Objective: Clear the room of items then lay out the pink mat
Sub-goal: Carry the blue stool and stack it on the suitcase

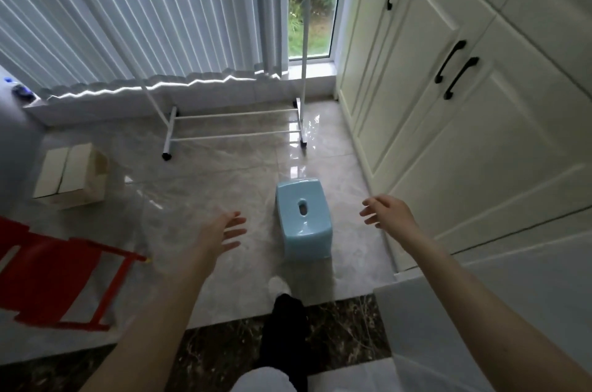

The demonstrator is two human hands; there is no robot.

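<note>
Flanking blue stool (302, 220): left hand (221, 230), right hand (389, 210), fingers spread, empty.

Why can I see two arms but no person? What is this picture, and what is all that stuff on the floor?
The camera sits on the person's head, looking down, so you see only their own arms. Both hands are open and hold nothing: the left hand and right hand reach toward a light blue plastic stool standing on the shiny tile floor. Also on the floor are a cardboard box, a red folding chair and a white clothes rack by the window blinds. White cupboards line the right side.
</note>
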